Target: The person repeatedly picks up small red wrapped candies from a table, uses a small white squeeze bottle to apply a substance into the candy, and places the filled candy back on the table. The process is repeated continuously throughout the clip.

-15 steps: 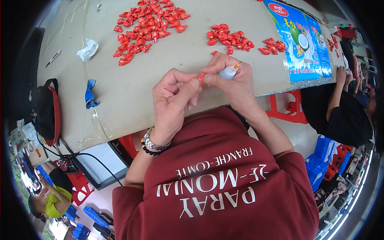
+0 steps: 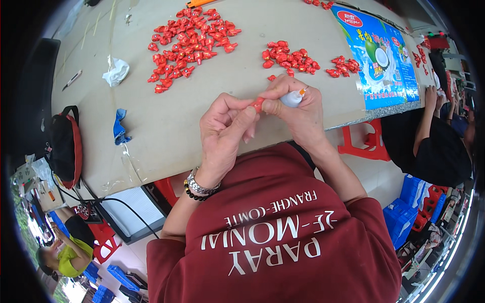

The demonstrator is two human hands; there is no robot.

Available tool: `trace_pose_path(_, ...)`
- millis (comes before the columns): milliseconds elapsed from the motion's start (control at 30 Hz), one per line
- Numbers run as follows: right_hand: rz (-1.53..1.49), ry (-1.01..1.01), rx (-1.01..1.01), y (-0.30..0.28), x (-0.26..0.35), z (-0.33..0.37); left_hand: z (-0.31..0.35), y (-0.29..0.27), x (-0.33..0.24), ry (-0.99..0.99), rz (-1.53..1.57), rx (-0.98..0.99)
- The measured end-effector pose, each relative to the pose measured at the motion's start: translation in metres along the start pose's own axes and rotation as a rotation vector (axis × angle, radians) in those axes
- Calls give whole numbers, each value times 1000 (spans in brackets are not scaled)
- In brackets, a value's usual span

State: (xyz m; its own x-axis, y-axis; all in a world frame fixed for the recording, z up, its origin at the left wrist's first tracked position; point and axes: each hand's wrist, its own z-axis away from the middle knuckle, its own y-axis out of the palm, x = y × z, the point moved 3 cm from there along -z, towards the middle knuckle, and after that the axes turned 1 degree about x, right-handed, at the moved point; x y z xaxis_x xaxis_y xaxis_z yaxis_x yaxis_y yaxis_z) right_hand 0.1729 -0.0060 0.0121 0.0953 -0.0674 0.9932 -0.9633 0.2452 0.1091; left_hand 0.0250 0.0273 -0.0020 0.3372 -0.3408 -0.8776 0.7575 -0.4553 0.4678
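Observation:
Between the fingertips of both hands is a small red plastic piece (image 2: pixel 258 104), mostly covered by the fingers. My left hand (image 2: pixel 226 123) pinches it from the left with thumb and forefinger. My right hand (image 2: pixel 298 108) pinches its other side and also keeps a white squeeze bottle (image 2: pixel 291 99) with an orange tip tucked against the palm. Both hands are above the near edge of the table. Just beyond them lies a pile of small red pieces (image 2: pixel 290 56), with a larger pile of red figure-like pieces (image 2: pixel 194 43) farther left.
A smaller red cluster (image 2: pixel 345 66) lies beside a blue printed sheet (image 2: pixel 379 60) on the right. Crumpled tissue (image 2: pixel 116 71), a pen (image 2: pixel 72 80) and a blue scrap (image 2: pixel 120 127) are on the left. A black-red bag (image 2: pixel 68 146) sits at the left edge. Another person's arm (image 2: pixel 427 121) rests at the right.
The view has shifted slightly, so the table things sit a little lower on the left. Both hands keep their pinch on the red piece, with only slight finger movement.

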Motion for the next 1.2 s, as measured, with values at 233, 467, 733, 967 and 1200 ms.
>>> trace_pose_path(233,25,-10,-310,-58,20,-9,-20,-7,-21,86,-714,-43)
trace_pose_path(467,569,165,-407,-134,24,-7,-84,-25,-52,714,-1516,-80)
trace_pose_path(733,760,147,-466,-154,16,-11,-116,-16,-44,598,-1768,100)
trace_pose_path(967,708,78,-479,-163,12,-16,-109,-9,-49,531,-1847,145)
trace_pose_path(1200,509,-47,-486,-141,29,-6,-92,-22,-51,195,-1062,57)
